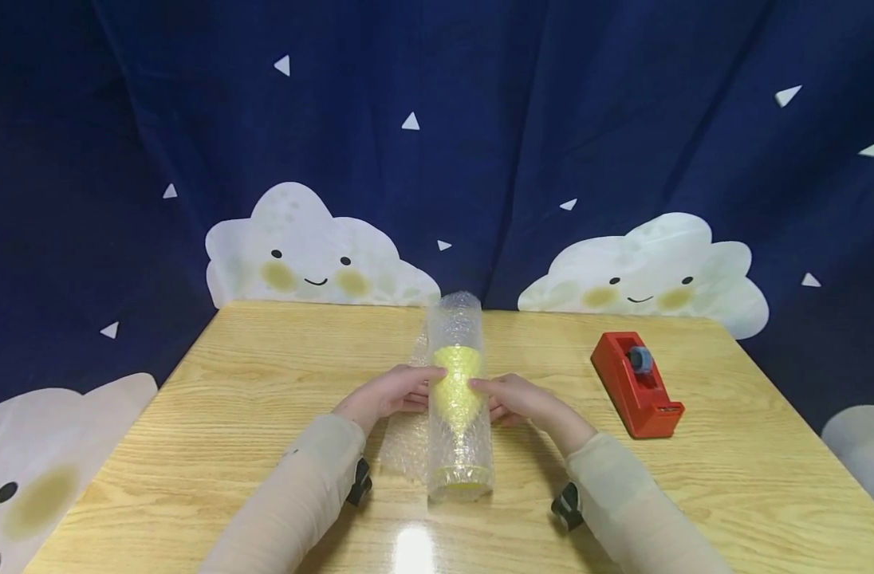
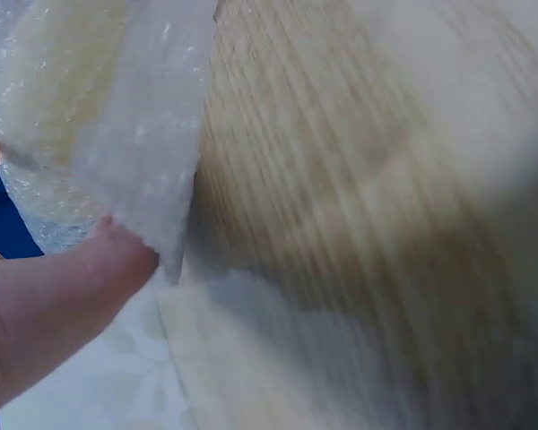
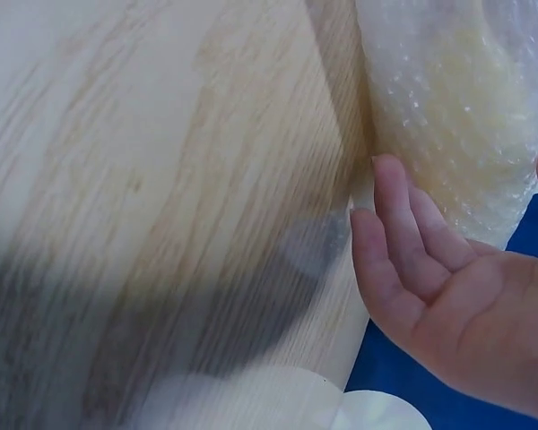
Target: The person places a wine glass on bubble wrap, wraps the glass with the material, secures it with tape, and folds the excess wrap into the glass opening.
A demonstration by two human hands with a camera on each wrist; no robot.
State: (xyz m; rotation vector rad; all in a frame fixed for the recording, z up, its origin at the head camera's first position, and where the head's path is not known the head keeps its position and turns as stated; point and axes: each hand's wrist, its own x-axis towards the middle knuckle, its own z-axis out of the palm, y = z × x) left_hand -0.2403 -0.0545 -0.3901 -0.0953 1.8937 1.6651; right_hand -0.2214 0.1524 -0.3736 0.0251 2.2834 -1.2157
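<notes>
Bubble-wrap roll (image 1: 457, 319) lies on wood table (image 1: 279, 351) btwn L hand (image 1: 392, 388) & R hand (image 1: 517, 399); yellow item (image 1: 456, 391) inside is blurred, exact shape unclear. L fingertips hidden by loose flap (image 2: 157, 116), can't tell if gripping; R fingers relaxed, thumb on roll. Forearms (image 1: 286, 494) cut off at btm edge.

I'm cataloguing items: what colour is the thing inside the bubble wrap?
Yellow; the wrapped item shows best in the head view.

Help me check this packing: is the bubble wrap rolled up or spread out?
Mostly rolled: bubble wrap encircles the yellow object, but a loose flap extends leftward.
</notes>
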